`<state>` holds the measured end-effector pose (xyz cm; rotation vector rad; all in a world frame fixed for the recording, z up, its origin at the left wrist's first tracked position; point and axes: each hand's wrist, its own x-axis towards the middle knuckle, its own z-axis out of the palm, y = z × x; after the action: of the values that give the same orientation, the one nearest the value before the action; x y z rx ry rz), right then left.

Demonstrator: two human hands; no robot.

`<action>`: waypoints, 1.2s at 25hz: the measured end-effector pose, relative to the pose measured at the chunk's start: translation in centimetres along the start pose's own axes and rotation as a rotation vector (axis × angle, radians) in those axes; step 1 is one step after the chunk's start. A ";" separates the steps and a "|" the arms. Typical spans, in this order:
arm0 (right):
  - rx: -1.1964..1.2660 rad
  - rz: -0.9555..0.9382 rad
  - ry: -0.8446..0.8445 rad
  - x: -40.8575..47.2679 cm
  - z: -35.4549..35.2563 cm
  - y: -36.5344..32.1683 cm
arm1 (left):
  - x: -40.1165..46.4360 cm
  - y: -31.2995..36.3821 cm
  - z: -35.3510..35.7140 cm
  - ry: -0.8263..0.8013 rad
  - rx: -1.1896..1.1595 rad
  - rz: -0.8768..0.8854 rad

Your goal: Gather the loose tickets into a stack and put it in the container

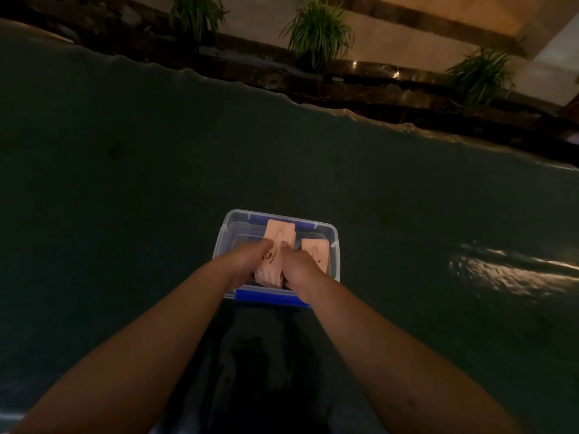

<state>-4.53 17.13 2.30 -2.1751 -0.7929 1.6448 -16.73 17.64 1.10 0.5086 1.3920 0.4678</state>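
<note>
While the left hand (247, 261) and right hand (296, 266) clamp the ticket stack (275, 250) from both sides to keep it squared, it hangs over the container (224, 236), seemingly for lowering beside another stack (316, 252).

A dark green cloth-covered table (125, 183) spans the view, its wavy far edge running from nine o'clock toward three o'clock. A clear plastic container (334, 261) with blue latches rests directly on it, just below centre.
</note>
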 end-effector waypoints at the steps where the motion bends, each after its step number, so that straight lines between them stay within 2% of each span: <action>1: -0.023 0.004 0.018 0.1 0.2 0.1 | 0.1 0.0 0.4 0.012 0.044 0.003; 4: -0.188 -0.146 -0.014 0.8 -0.2 0.9 | 0.2 0.2 1.7 0.056 0.284 0.037; 8: -0.336 -0.170 0.119 1.2 -0.6 0.6 | 0.2 0.1 2.3 0.056 0.447 0.071; 11: -0.361 -0.233 0.196 1.5 -0.4 0.8 | 0.3 0.0 2.4 0.086 0.410 0.076; 15: -0.530 -0.332 0.243 0.9 -0.8 0.7 | 0.5 -0.2 2.6 0.120 0.365 0.063; 20: -0.518 -0.349 0.351 1.1 -1.3 0.7 | 0.0 0.2 3.3 0.137 0.395 0.051; 25: -0.474 -0.338 0.333 1.3 -2.0 1.3 | -0.9 0.8 5.0 0.155 0.434 0.042; 30: -0.384 -0.318 0.308 1.1 -3.0 1.8 | -1.8 1.1 5.4 0.160 0.305 0.012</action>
<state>-1.04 16.55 1.37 -2.3131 -1.3600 1.0367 -11.64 17.12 3.73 0.7399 1.6258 0.3109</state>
